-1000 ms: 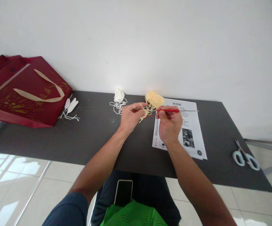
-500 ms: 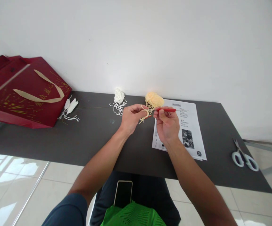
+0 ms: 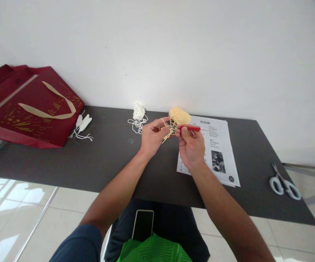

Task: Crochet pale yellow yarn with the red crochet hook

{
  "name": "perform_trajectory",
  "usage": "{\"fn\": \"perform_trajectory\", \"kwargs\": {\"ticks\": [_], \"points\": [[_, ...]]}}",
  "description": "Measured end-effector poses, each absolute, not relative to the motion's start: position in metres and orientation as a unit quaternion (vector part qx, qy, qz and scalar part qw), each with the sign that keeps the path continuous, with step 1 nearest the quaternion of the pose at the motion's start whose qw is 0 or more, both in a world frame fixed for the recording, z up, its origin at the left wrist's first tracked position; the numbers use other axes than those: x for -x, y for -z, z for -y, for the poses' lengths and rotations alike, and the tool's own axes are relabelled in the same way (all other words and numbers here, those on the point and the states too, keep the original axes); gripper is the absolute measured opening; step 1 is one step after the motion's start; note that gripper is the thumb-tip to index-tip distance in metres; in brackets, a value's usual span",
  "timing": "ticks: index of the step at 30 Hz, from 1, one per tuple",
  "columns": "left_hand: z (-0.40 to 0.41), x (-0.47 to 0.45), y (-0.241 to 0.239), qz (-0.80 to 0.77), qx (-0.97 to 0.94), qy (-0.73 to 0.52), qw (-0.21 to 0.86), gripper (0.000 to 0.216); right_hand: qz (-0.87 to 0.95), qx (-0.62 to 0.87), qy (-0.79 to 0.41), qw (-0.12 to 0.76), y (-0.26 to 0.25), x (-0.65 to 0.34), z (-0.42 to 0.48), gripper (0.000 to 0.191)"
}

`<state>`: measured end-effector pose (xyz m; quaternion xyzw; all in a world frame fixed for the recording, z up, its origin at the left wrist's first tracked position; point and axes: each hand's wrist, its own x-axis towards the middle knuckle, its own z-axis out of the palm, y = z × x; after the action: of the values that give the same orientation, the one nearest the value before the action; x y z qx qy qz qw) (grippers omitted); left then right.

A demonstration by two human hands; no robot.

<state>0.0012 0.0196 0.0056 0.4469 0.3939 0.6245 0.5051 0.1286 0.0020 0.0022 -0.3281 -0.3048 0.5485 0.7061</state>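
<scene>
My right hand (image 3: pixel 191 147) is closed round the red handle of a crochet hook (image 3: pixel 192 128), whose thin metal shaft points left. Opposite it, my left hand (image 3: pixel 154 136) pinches a small piece of pale yellow yarn work at the hook's tip; the fingers hide most of that piece. A strand of yellow yarn (image 3: pixel 167 138) hangs from between the hands. Just behind them rests the yellow yarn ball (image 3: pixel 179 115), with loose loops trailing toward my fingers. Printed sheets (image 3: pixel 223 145) lie under and to the right of my right hand.
A white yarn ball (image 3: pixel 139 111) lies near the wall. On the left, white pieces with yarn tails (image 3: pixel 83 123) lie beside a dark red gift bag (image 3: pixel 42 109). Scissors (image 3: pixel 283 183) lie at the table's (image 3: pixel 113 163) right end. A phone (image 3: pixel 143 225) rests on my lap.
The hook has shifted slightly left, nearer my left fingers. My left hand has turned a little, and the yellow piece is now more hidden by its fingers.
</scene>
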Motion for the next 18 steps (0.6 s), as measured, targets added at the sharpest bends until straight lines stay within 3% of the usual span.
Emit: {"fn": "perform_trajectory", "kwargs": {"ticks": [9, 18], "points": [[-0.019, -0.002, -0.005, -0.410, -0.453, -0.624, 0.487, 0.026, 0.363, 0.361, -0.467, 0.721, -0.001, -0.122, 0.003, 0.012], [-0.019, -0.005, -0.015, -0.309, -0.291, -0.648, 0.632, 0.037, 0.576, 0.398, -0.217, 0.680, 0.001, -0.124, 0.021, 0.022]]}}
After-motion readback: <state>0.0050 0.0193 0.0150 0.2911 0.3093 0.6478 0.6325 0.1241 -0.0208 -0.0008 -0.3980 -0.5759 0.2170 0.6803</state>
